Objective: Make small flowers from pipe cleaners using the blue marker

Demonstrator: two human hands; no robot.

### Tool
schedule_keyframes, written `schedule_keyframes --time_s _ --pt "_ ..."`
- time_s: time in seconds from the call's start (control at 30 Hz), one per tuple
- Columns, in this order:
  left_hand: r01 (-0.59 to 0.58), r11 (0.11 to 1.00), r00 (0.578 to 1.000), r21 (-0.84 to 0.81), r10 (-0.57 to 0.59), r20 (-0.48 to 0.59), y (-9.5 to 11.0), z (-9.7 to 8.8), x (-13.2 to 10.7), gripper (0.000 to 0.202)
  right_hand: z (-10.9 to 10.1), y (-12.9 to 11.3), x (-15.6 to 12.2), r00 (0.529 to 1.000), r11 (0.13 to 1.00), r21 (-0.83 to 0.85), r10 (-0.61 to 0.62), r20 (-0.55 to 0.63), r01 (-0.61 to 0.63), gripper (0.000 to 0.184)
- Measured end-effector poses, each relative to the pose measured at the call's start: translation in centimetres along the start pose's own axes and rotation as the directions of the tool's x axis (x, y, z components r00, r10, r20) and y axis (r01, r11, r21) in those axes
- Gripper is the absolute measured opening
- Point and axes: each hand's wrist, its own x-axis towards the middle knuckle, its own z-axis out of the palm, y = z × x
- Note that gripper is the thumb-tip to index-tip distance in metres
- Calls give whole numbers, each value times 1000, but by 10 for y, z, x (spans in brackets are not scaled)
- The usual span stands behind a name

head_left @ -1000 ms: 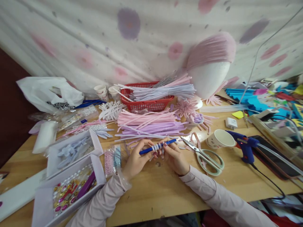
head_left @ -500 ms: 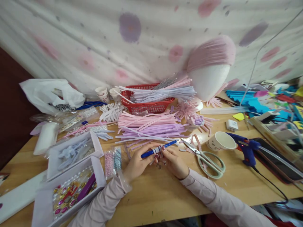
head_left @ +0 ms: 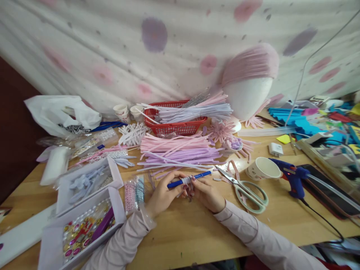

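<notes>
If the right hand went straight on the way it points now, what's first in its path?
The right hand would first meet the pale strip wound around the blue pen, which it seems to touch; beyond that, probably the left hand, though depth is unclear.

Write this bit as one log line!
left hand: holding blue pen | right hand: touching pale strip wound around pen | scissors: on table

Soft, muted light; stretched edges

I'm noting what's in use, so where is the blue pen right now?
In the head view, the blue pen is just below centre, held in the left hand with the right hand close against it, left of the scissors.
</notes>
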Motion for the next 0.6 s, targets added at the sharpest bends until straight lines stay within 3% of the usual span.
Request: schedule_keyframes --time_s 0.27,0.43,0.6 --pt "13 997 995 -76 -20 -101 -1 6 1 26 10 -8 -1 996 997 22 -67 -55 68 32" --pt "43 999 987 -19 -46 -157 -3 5 3 20 13 -6 -2 989 992 11 -127 -77 129 35" --pt "14 999 983 47 -5 -183 1 4 4 17 11 -5 -3 991 993 21 -111 -81 113 33"
